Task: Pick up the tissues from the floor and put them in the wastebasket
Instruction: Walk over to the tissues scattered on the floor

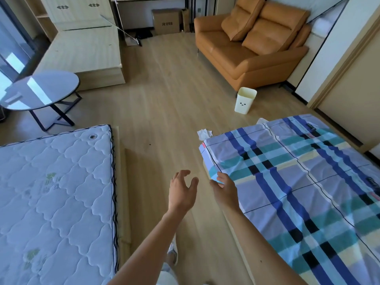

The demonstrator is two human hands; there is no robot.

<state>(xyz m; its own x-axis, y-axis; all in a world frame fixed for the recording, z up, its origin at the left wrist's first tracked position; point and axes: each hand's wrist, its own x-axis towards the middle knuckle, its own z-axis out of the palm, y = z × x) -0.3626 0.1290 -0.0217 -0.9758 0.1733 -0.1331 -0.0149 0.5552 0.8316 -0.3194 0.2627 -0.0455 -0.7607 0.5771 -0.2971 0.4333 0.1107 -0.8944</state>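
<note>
A crumpled white tissue [204,134] lies on the wood floor by the far corner of the checked bed. A second white tissue [261,121] peeks out behind that bed's far edge, mostly hidden. The cream wastebasket [245,100] with a small drawn face stands upright on the floor in front of the sofa. My left hand [182,192] hovers over the floor between the two beds, fingers spread and empty. My right hand [225,189] is beside it at the checked bed's edge, fingers loosely curled, holding nothing. Both hands are well short of the tissues.
A bare quilted mattress [55,194] lies at the left and a bed with a blue checked sheet [304,182] at the right, with a floor aisle between. An orange sofa [246,46] stands beyond the wastebasket. A round glass table [41,89] is at far left.
</note>
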